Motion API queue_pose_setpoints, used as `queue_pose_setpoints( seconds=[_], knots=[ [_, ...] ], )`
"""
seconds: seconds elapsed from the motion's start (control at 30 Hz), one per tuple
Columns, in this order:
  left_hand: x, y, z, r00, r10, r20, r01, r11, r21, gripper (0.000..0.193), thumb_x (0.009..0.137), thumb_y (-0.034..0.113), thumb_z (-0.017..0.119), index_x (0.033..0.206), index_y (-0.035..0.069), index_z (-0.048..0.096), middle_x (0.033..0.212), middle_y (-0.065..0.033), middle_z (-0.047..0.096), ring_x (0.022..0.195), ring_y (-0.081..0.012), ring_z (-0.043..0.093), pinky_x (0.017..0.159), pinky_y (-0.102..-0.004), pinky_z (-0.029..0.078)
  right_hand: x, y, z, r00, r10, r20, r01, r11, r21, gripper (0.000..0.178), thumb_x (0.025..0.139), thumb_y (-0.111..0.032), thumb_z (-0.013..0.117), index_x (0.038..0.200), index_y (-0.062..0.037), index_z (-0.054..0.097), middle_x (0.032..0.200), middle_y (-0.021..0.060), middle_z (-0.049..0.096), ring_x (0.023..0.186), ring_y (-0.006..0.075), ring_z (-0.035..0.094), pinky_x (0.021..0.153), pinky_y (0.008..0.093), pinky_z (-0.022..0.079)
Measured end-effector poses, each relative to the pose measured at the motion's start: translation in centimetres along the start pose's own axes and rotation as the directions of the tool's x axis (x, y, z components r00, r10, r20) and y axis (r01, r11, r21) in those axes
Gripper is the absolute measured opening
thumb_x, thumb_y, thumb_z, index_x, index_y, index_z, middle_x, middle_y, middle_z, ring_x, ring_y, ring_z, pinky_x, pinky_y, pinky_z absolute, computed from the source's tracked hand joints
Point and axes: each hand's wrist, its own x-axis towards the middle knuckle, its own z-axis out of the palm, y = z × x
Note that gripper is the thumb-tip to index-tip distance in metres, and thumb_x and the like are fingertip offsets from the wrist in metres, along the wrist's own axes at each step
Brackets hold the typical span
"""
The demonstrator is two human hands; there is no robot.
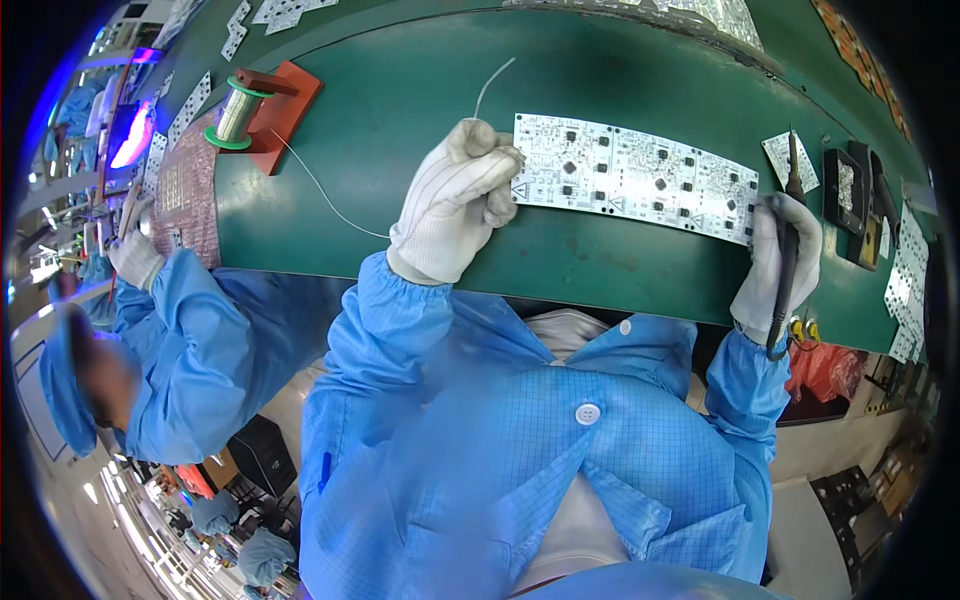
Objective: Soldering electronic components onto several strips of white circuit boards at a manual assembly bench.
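Note:
A long white circuit board with several black chips is held up over the green mat. My left hand, in a white glove, pinches the board's left end. Solder wire runs from the spool on a red stand to this hand, and a free length sticks up past the fingers. In my gloved right hand lies a soldering iron, its tip pointing away from me. That hand's fingers also touch the board's right end.
A small white board piece lies behind the iron's tip. Beside it stands a black soldering-iron holder. More white boards lie at the far right. Pink bubble wrap covers the mat's left end, near a co-worker's gloved hand.

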Motion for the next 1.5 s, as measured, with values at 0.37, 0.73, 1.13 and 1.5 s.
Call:
queue_pose_setpoints(
  seconds=[0.37,0.73,1.13,1.5],
  knots=[
    [0.1,-0.2,-0.7,0.991,-0.074,0.115,0.079,0.996,-0.042,0.019,0.088,0.007,0.060,0.085,0.009,0.040,0.084,-0.0039,0.048,0.060,-0.0072,0.041,0.054,-0.0204,0.035,0.2,0.6,-0.1,0.999,-0.010,-0.049,0.014,0.996,0.090,0.028,0.089,-0.007,0.066,0.115,-0.0025,0.058,0.105,0.0123,0.067,0.097,0.0168,0.065,0.085,0.0279,0.053],
    [0.7,-0.9,-1.8,0.977,0.197,0.079,-0.198,0.980,0.015,0.025,0.084,0.008,0.065,0.086,0.008,0.040,0.097,-0.0104,0.053,0.072,-0.0129,0.049,0.063,-0.0262,0.042,-0.1,0.5,0.7,0.998,0.062,-0.019,-0.057,0.977,0.203,0.037,0.087,-0.005,0.066,0.122,-0.0046,0.055,0.104,0.0099,0.065,0.086,0.0132,0.062,0.071,0.0234,0.049],
    [0.3,-1.6,-1.6,0.959,0.271,0.082,-0.275,0.960,0.048,0.031,0.084,0.006,0.067,0.087,0.010,0.037,0.100,-0.0105,0.054,0.094,-0.0180,0.053,0.084,-0.0354,0.050,0.3,0.9,0.5,0.997,0.008,0.077,-0.021,0.987,0.162,0.040,0.087,-0.007,0.067,0.124,-0.0032,0.053,0.105,0.0108,0.065,0.098,0.0164,0.062,0.089,0.0299,0.049],
    [-3.2,0.0,1.2,0.902,0.427,0.069,-0.421,0.831,0.365,0.031,0.077,-0.005,0.064,0.082,0.007,0.036,0.096,-0.0135,0.060,0.086,-0.0147,0.055,0.078,-0.0286,0.050,0.4,0.6,0.5,0.988,0.035,0.150,-0.056,0.989,0.140,0.040,0.087,-0.002,0.062,0.125,-0.0029,0.051,0.109,0.0121,0.065,0.101,0.0166,0.062,0.083,0.0260,0.049]
  ],
)
